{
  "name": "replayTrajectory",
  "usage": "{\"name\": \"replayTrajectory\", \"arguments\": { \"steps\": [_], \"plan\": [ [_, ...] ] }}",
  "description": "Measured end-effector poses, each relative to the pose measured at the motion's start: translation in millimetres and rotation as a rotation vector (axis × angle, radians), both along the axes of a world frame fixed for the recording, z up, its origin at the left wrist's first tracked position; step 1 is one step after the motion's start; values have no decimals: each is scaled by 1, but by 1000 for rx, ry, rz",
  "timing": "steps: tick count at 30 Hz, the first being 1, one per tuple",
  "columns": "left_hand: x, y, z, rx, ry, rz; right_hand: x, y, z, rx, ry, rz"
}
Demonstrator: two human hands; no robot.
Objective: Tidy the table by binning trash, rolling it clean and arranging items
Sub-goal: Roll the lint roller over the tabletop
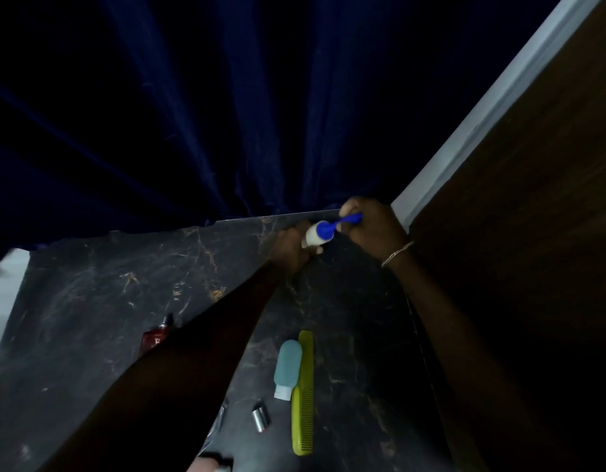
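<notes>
Near edge of dark marble counter (90,301): silver cylinder (260,415), green comb (304,393) lying against teal bottle (287,367). Red bottle (153,338) is partly hidden by left forearm (192,352). At far edge, right hand (373,229) grips lint roller (320,230) by its blue handle and left hand (291,248) holds its white roll; blue curtain (226,114) behind.
</notes>
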State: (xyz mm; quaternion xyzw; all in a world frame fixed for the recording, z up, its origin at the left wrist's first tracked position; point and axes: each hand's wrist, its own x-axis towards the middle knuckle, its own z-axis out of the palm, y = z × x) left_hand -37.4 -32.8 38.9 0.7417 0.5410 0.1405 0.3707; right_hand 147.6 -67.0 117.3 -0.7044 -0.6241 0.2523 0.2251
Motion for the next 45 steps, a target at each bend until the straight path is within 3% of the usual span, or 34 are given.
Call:
{"name": "replayTrajectory", "arguments": {
  "steps": [5,9,15,25,32,39,45],
  "plan": [
    [55,15,-8,-125,-202,33,28,25,10,114,149,-20],
    [81,24,-22,-209,-256,40,37,38,-6,107,119,-4],
    [91,34,-41,-177,-260,41,47,48,-28,118,31,2],
    [88,36,-48,-155,-276,14,49,44,-34,136,120,-24],
    [79,33,-31,-194,-223,-16,46,41,-29,106,128,-41],
    [48,26,-13,-112,-42,-67,39,34,-27,-27,69,-87],
    [6,14,2,-16,161,-71,32,14,-19,-20,49,-181]
  ]
}}
